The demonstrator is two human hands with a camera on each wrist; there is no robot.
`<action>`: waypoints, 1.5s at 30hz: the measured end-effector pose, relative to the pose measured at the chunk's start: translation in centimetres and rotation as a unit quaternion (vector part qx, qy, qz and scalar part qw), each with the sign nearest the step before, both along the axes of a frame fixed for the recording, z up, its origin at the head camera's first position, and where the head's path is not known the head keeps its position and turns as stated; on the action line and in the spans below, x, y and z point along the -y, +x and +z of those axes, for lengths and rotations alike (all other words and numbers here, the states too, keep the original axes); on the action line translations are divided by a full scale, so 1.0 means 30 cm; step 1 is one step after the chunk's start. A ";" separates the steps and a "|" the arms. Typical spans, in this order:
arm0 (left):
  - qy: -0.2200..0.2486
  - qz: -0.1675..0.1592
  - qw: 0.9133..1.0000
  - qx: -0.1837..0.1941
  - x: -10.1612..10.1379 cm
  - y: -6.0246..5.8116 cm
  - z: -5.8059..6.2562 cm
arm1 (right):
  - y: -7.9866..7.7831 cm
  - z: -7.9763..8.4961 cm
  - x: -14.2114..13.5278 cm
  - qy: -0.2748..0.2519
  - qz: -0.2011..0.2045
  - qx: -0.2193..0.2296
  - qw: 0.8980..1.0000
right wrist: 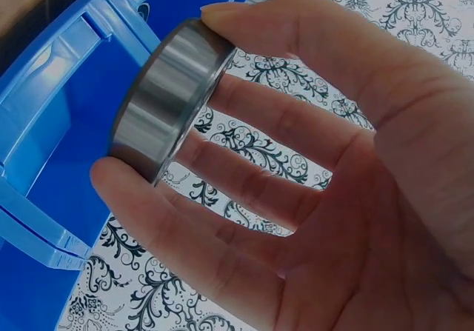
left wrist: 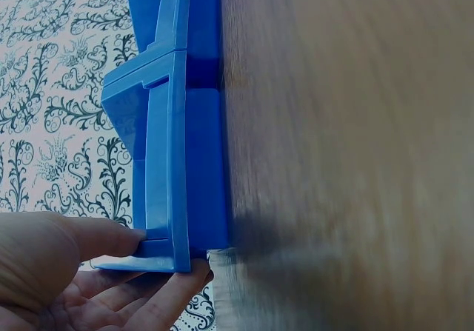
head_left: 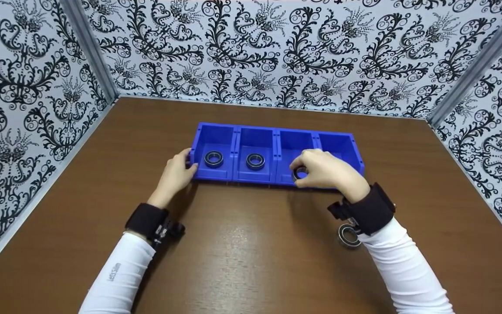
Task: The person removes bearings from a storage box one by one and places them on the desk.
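Observation:
A blue bin with a row of compartments [head_left: 254, 176] stands on the table. One ball bearing [head_left: 213, 159] lies in its leftmost compartment and another bearing [head_left: 255, 162] in the one beside it. My right hand [head_left: 327, 171] pinches a third bearing [right wrist: 167, 101] by its outer rim between thumb and finger, over the third compartment. That bearing's smooth steel side faces the right wrist view. At the bin's left end, my left hand [head_left: 178, 174] grips the end wall, thumb at the front rim [left wrist: 164, 253] and fingers round the outside.
Another bearing [head_left: 348, 236] lies on the brown table [head_left: 233, 244], partly hidden by the right wrist strap [head_left: 371, 211]. Patterned panels [head_left: 251, 56] enclose the table at the back and on both sides, joined by grey corner posts [head_left: 89, 48].

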State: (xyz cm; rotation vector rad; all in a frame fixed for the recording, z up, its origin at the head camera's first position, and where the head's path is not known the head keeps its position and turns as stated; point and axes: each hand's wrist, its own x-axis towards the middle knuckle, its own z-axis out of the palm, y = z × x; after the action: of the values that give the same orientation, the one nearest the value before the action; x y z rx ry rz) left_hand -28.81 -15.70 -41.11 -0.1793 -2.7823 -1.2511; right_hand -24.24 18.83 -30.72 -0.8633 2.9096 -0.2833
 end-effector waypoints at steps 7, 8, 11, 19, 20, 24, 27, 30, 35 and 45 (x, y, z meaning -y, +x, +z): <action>-0.009 0.001 1.000 0.004 0.001 0.000 0.002 | 0.029 -0.003 -0.002 -0.008 -0.010 0.016 1.000; -0.010 0.002 1.000 0.005 0.002 -0.001 0.002 | 0.034 -0.003 -0.002 -0.009 -0.010 0.017 1.000; -0.010 0.004 1.000 0.005 0.001 -0.001 0.001 | 0.044 -0.003 -0.003 -0.007 -0.010 0.017 1.000; -0.004 0.002 1.000 0.008 0.001 -0.002 0.003 | 0.063 -0.004 -0.006 0.001 0.003 0.015 1.000; -0.003 0.002 1.000 0.009 0.001 -0.002 0.003 | 0.065 -0.004 -0.007 0.001 0.007 0.012 1.000; -0.001 0.001 1.000 0.007 0.001 -0.004 0.003 | 0.073 -0.011 -0.009 0.000 0.011 0.013 1.000; 0.002 0.000 1.000 0.007 0.001 -0.004 0.002 | 0.081 -0.016 -0.011 0.001 0.013 0.014 1.000; 0.001 0.000 1.000 0.007 0.003 -0.003 0.001 | 0.092 -0.021 -0.012 0.002 0.018 0.008 1.000; -0.009 0.003 1.000 0.004 0.001 -0.001 0.001 | 0.108 -0.028 -0.015 -0.005 0.030 -0.001 1.000; -0.017 0.004 1.000 0.000 0.003 0.000 0.001 | 0.135 -0.041 -0.013 -0.008 0.036 0.001 0.999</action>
State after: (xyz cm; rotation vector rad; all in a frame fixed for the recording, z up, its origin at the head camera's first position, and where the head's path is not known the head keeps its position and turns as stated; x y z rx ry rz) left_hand -28.81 -15.78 -41.08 -0.1708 -2.8030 -1.2044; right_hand -20.19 19.23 -31.96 -0.9668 2.8709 -0.3028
